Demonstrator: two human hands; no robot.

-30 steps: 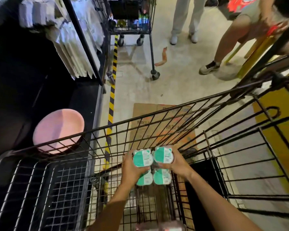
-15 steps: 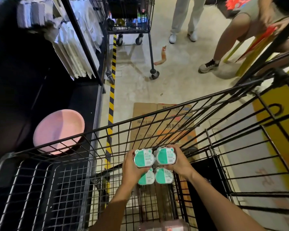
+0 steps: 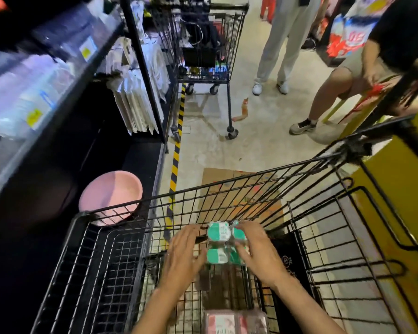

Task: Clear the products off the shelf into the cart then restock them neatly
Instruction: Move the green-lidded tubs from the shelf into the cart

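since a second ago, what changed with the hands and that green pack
Both hands have loosened: the left hand has come off the green four-pack with fingers spread, and the right hand lies over it, no tight grip. The pack sits inside the cart. The pink bowl stayed put.

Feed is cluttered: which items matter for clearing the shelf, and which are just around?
Job:
green four-pack between both hands
cart
pink pack
pink bowl on shelf

Not job:
flattened cardboard
second cart
bystanders
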